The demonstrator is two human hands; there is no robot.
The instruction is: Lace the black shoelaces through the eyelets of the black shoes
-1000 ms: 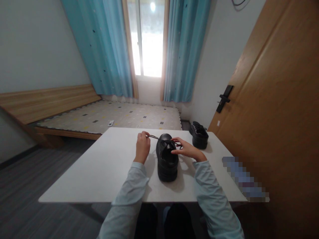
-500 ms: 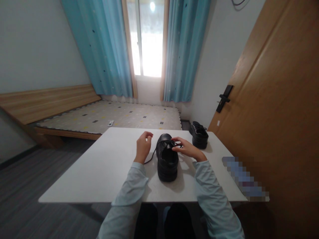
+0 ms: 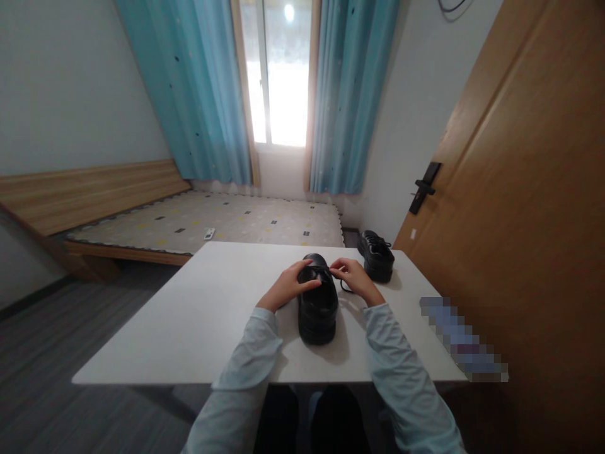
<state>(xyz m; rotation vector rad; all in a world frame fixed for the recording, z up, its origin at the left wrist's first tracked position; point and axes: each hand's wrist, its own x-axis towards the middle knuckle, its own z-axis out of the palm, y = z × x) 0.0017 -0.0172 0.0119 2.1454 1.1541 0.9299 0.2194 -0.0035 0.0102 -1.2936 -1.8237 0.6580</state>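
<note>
A black lace-up shoe (image 3: 317,325) stands upright on the white table in front of me, toe pointing away and opening toward me. My left hand (image 3: 286,287) grips its left side, thumb across the tongue area and fingers by the lacing. At the right of the lacing, my right hand (image 3: 353,277) has its thumb and fingers pinched together on a black shoelace (image 3: 346,288), part of which loops out below the fingers. The lacing itself is partly hidden by my left hand.
A second black shoe (image 3: 377,257) stands at the table's back right. The white table (image 3: 189,328) has a blurred-out bluish item (image 3: 466,340) along its right edge. Beyond are a bed (image 3: 236,217) with a small white object (image 3: 209,234) and a wooden door (image 3: 515,208).
My left hand has moved right from beside the shoe and onto it. The right hand's fingers have closed together and shifted slightly right of the lacing.
</note>
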